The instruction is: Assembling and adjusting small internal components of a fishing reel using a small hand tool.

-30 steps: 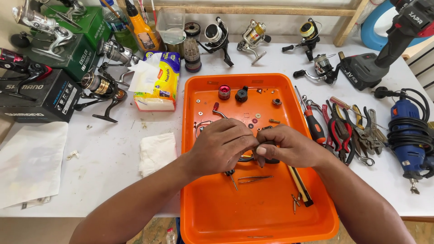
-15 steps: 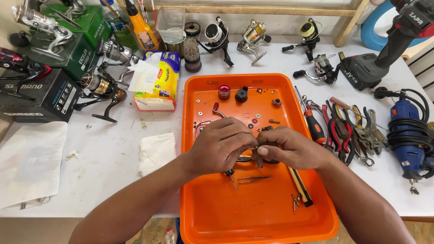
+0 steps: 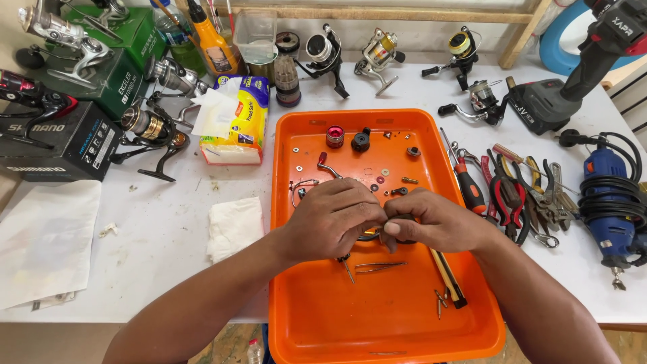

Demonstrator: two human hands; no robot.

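Both your left hand (image 3: 333,219) and right hand (image 3: 431,221) close their grip on a small dark reel part (image 3: 377,234), mostly hidden, over the orange tray (image 3: 317,317). If your fingers slip, it may drop among the loose screws and washers (image 3: 377,178) and scatter them.

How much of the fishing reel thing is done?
Done: lots of small parts, like a red knob and a black cap, lie loose in the orange tray. In hand: the left hand and right hand pinch a small dark part between their fingers; what it is stays hidden. Left: those loose parts and the tweezers lie untouched.
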